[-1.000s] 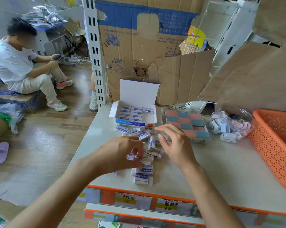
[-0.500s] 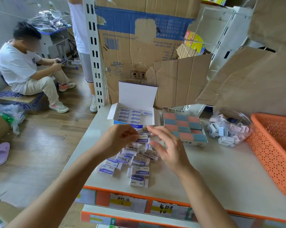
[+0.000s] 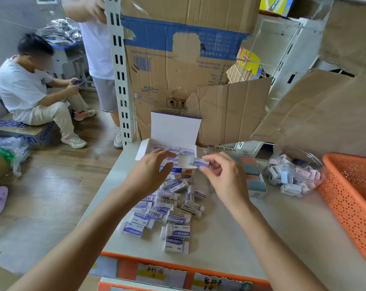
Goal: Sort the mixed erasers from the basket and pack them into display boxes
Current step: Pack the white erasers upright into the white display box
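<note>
Stationery stockroom: torn cardboard cartons [image 3: 177,66], slotted shelving upright [image 3: 120,70], labelled shelf edge [image 3: 177,267].

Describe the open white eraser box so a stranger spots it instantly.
At the table's far edge, against the torn cardboard, stands a white box with its lid upright. Unlike the box of pink and grey-blue blocks on its right, it holds rows of white, purple-labelled erasers.

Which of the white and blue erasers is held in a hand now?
The eraser pinched by the right hand, near the open box. The others lie in the pile on the table or packed in the box.
</note>
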A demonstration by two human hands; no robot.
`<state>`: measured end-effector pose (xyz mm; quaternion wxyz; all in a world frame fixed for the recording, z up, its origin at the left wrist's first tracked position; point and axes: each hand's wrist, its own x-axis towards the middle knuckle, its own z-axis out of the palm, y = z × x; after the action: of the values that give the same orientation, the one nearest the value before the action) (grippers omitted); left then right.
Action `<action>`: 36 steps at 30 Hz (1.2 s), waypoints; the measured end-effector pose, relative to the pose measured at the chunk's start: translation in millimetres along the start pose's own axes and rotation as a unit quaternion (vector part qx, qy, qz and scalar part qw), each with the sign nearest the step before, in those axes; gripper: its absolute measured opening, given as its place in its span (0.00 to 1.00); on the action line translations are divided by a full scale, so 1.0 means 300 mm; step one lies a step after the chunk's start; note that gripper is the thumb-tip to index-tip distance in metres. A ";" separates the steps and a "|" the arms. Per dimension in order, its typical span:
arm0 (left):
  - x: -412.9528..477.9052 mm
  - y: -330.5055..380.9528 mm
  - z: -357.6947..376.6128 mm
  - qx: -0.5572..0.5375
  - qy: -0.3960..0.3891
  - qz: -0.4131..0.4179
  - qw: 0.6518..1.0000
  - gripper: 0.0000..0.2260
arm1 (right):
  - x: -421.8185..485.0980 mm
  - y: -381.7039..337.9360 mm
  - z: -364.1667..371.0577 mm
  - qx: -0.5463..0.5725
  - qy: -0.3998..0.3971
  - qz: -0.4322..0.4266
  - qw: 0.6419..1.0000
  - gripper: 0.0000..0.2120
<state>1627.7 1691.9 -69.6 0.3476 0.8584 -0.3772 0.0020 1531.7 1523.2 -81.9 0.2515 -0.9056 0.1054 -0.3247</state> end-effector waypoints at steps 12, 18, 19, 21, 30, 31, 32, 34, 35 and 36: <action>0.099 -0.065 0.088 0.136 -0.084 -0.029 0.987 0.16 | 0.199 0.023 0.146 -0.157 -0.146 0.038 0.976 0.09; 0.099 -0.068 0.092 0.141 -0.079 -0.025 0.986 0.16 | 0.235 0.013 0.165 -0.208 -0.168 0.002 0.964 0.05; 0.099 -0.069 0.092 0.141 -0.078 -0.024 0.987 0.16 | 0.238 0.014 0.167 -0.213 -0.173 0.001 0.962 0.04; 0.101 -0.069 0.091 0.140 -0.074 -0.022 0.987 0.16 | 0.238 0.015 0.175 -0.230 -0.183 -0.002 0.956 0.03; 0.104 -0.072 0.092 0.136 -0.071 -0.018 0.988 0.16 | 0.235 0.007 0.169 -0.228 -0.191 0.003 0.955 0.08; 0.103 -0.071 0.092 0.135 -0.073 -0.021 0.988 0.16 | 0.226 0.004 0.156 -0.219 -0.202 0.003 0.955 0.09; 0.103 -0.070 0.091 0.133 -0.075 -0.022 0.988 0.16 | 0.216 0.004 0.144 -0.208 -0.208 -0.001 0.956 0.10; 0.102 -0.063 0.084 0.129 -0.084 -0.022 0.988 0.16 | 0.189 0.013 0.129 -0.176 -0.202 -0.007 0.963 0.10; 0.100 -0.059 0.079 0.122 -0.090 -0.020 0.988 0.16 | 0.173 0.019 0.123 -0.155 -0.192 -0.002 0.969 0.10; 0.097 -0.056 0.072 0.106 -0.093 -0.015 0.990 0.15 | 0.155 0.023 0.114 -0.131 -0.178 0.002 0.975 0.11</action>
<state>1653.7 1668.2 -88.2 0.2179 0.8924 -0.3928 -0.0431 1589.3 1514.0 -83.3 0.1465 -0.9737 0.1022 -0.1413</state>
